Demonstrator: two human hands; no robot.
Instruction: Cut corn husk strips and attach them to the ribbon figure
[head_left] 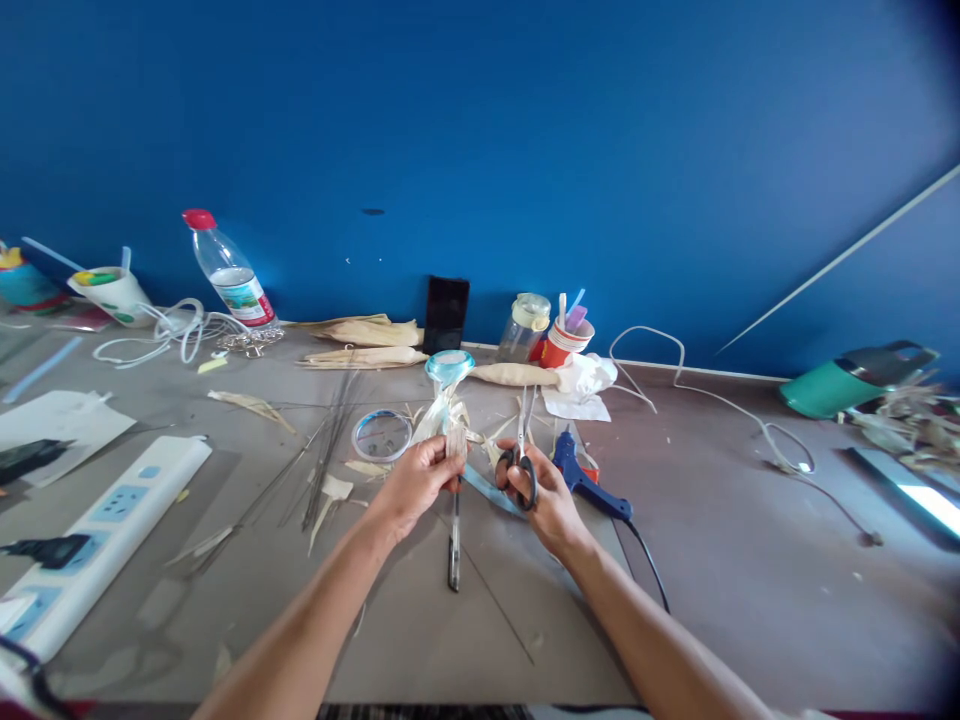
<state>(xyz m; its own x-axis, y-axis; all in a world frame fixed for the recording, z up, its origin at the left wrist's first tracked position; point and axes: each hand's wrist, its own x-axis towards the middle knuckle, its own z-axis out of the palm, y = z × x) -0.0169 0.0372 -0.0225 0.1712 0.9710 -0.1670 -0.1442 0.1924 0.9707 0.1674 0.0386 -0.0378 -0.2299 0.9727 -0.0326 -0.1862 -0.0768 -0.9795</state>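
Observation:
My left hand [412, 485] is closed, pinching a small pale strip of corn husk [456, 441] between thumb and fingers. In my right hand [553, 505] is a pair of scissors [523, 420] with black handles, its blades pointing away from me and slightly apart. The blades are to the right of the strip and do not touch it. Under my left hand lies a black and clear pen [454, 560]. Just beyond the strip, more pale husk [442, 400] lies by a turquoise-rimmed roll [450, 366]. A blue glue gun [589, 482] rests to the right of my right hand.
Thin wires [330, 440] and a clear tape ring [382, 436] lie left of centre. A white power strip [124, 530] is at left. Along the blue wall stand a tilted bottle [236, 275], corn husks [367, 332], a phone [446, 315], a jar [523, 328] and paper cups [564, 343].

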